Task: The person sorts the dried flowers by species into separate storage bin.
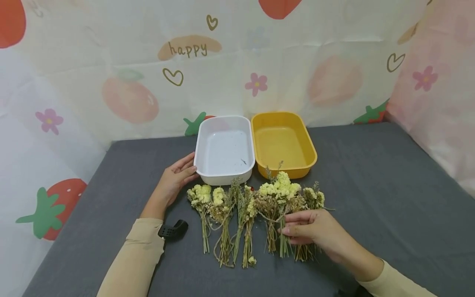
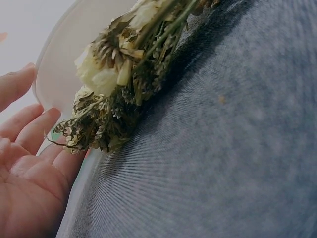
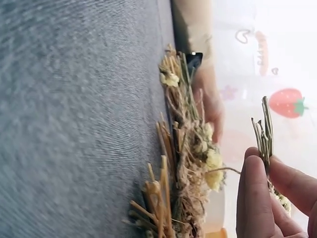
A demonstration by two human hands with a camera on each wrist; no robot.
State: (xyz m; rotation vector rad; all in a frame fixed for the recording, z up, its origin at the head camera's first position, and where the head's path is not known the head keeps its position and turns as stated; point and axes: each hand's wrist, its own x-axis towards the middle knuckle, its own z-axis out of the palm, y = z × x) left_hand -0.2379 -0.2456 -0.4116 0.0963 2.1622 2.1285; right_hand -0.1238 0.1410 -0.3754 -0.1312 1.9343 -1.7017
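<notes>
My right hand [image 1: 319, 231] pinches the stems of a small bunch of dried flowers [image 1: 283, 187] with pale yellow heads. In the right wrist view its stem ends [image 3: 266, 129] stick up between thumb and fingers, off the table. My left hand [image 1: 170, 183] touches the near left side of a white plastic tub [image 1: 222, 180], its fingers loosely extended. Several more dried flower bunches lie in a row before the tubs, heads away from me, some tied with twine; the leftmost bunch [image 1: 201, 196] is closest to my left hand.
A yellow tub [image 1: 309, 167] stands against the white tub's right side. Small plant scraps [image 1: 243, 161] lie in the white one. Beneath everything is a dark grey cloth [image 1: 371, 185]. A printed curtain [image 1: 230, 95] hangs behind the tubs and along the sides.
</notes>
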